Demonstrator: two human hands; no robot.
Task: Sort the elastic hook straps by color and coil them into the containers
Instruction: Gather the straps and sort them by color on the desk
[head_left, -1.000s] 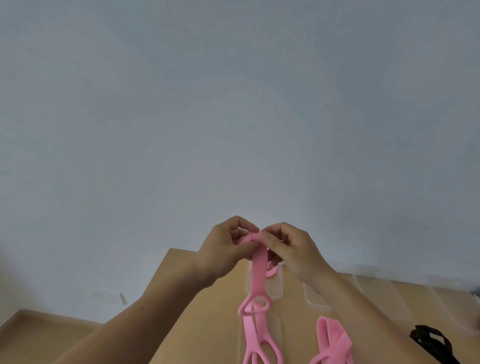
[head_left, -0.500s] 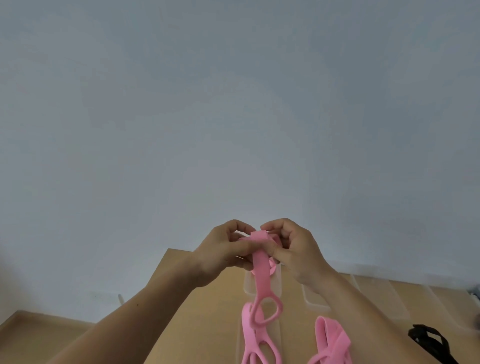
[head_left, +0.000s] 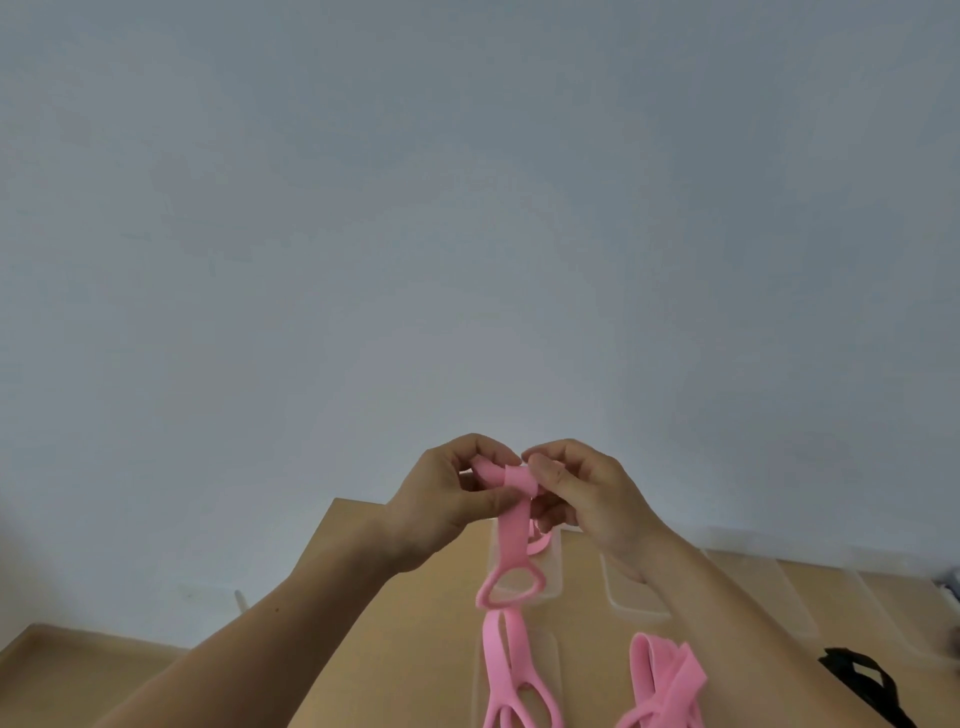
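**Soft pink strap rolled between two hands**

Nearest, loose pink straps (head_left: 501, 670) lie on the counter (head_left: 405, 623). Above, left hand (head_left: 447, 499) and right hand (head_left: 587, 493) pinch the coiled end of the held strap (head_left: 511, 530) (light, limp, likely springy; grip the roll itself). Clear containers (head_left: 634, 597) sit beyond.

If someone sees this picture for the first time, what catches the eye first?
Both hands at the centre: the left hand and right hand pinch the rolled top of a pink strap, whose loop end hangs above the wooden table. More pink straps lie below it, and a black strap at the lower right edge.
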